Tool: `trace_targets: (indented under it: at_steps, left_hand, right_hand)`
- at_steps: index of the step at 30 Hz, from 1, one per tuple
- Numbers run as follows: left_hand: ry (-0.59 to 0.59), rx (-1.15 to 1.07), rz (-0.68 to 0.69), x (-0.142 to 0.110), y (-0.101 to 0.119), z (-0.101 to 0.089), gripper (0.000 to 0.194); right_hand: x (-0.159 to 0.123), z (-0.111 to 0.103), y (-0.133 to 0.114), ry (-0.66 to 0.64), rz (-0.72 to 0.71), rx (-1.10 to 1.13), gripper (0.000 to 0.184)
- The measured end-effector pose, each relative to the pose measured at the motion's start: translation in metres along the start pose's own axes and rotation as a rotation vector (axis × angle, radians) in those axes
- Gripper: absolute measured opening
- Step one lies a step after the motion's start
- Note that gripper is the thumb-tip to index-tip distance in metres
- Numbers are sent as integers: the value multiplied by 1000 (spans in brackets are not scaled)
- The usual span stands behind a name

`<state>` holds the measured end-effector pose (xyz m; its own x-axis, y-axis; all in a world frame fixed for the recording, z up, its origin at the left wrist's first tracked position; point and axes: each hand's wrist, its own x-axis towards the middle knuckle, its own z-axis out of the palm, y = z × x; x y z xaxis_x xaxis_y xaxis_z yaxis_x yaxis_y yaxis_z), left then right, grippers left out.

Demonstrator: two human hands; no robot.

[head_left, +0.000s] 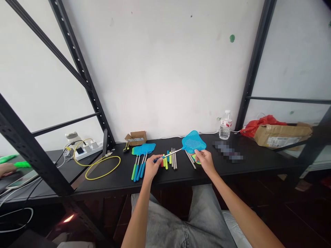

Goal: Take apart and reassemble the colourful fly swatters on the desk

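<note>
A blue fly swatter (193,142) with a thin metal rod is held a little above the black table (248,162). My left hand (152,167) is closed round its blue handle end. My right hand (204,159) pinches the swatter at the lower edge of its mesh head. Under the rod lie several loose handles and metal rods (169,159) in blue, green, yellow and red. To the left lie several finished blue swatters (141,156), heads pointing to the wall.
A small open cardboard box (136,137) and a water bottle (225,125) stand by the wall. A yellow cable loop (102,167) lies left. A power strip (86,148), a cardboard parcel (281,135) and black shelf posts flank the table. Another person's hand (6,168) shows far left.
</note>
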<state>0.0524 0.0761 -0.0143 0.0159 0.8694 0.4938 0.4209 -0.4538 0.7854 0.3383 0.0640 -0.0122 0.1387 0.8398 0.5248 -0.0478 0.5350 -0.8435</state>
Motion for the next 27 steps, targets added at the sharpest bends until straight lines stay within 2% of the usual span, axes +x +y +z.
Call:
trace_targets:
  at_steps: [13, 22, 27]
  left_hand:
    - [-39, -27, -32, -2, 12, -1, 36]
    - [-32, -101, -72, -4, 13, -1, 38]
    - [-27, -97, -80, -5, 15, -1, 38]
  right_hand:
    - [1, -1, 3, 4, 56, -36, 41]
    - [2, -2, 5, -21, 51, -11, 34]
    - [2, -3, 6, -43, 59, -2, 36]
